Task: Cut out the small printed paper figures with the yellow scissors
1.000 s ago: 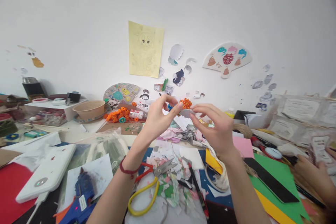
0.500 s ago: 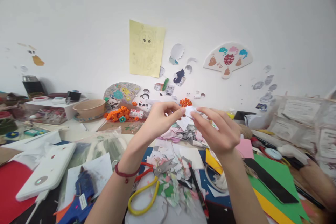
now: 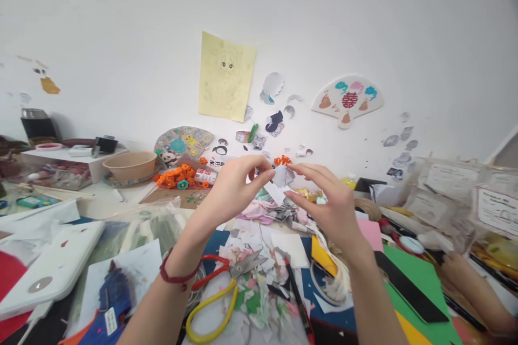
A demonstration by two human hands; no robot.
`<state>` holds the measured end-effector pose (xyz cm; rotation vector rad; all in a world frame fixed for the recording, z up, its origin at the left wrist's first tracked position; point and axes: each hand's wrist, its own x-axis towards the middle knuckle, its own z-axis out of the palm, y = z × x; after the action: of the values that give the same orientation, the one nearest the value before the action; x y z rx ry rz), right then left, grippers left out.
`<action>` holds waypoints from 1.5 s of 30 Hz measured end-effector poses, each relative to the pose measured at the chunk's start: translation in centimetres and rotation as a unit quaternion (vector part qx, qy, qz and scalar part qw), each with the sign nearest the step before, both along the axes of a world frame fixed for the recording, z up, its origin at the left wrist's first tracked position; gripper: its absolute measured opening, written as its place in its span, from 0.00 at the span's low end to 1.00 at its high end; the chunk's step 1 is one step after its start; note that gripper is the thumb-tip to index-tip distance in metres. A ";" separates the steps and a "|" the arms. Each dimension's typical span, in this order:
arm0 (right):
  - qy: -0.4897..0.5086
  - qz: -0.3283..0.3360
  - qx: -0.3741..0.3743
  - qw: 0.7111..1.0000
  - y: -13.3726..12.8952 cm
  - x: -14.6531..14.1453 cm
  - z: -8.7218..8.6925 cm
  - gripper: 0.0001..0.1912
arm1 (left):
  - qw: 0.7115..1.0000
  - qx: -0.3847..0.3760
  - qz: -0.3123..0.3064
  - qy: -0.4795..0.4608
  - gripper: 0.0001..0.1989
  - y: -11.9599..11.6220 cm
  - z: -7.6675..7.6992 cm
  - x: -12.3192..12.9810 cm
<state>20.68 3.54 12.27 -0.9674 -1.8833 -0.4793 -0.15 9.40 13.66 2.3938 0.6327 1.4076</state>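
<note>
My left hand is raised over the table, thumb and forefinger pinched on a small piece of white paper. Around the paper's other side, my right hand has its thumb and fingers spread apart; whether a fingertip touches the paper I cannot tell. Beneath both hands lies a heap of paper scraps. Scissors with one red and one yellow handle rest open on the scraps, to the left of a dark, slim tool.
A blue glue gun and a white device with a cable lie at left. Behind them stands a bowl, near orange flowers. Green card lies right, beside another person's arm.
My right fingers have parted from their pinch on the white paper, which now shows more of its surface. The left hand keeps its pinch. The view has shifted slightly.
</note>
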 end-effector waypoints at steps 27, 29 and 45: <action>0.269 0.082 -0.205 0.937 1.4 1.4 -0.6 0.11 | 0.995 0.094 0.041 0.003 0.07 0.9 -0.3 -0.5; 0.260 0.088 -0.197 0.941 1.3 1.4 -0.5 0.09 | 0.995 0.094 0.040 0.003 0.07 0.9 -0.2 -0.5; 0.229 0.111 -0.229 0.940 0.9 1.2 -0.2 0.07 | 0.993 0.103 0.055 0.019 0.08 0.7 -0.2 -0.4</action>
<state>21.83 4.47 12.06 -1.0355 -1.6653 0.3184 -0.58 10.14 13.47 2.5865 0.6672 1.5446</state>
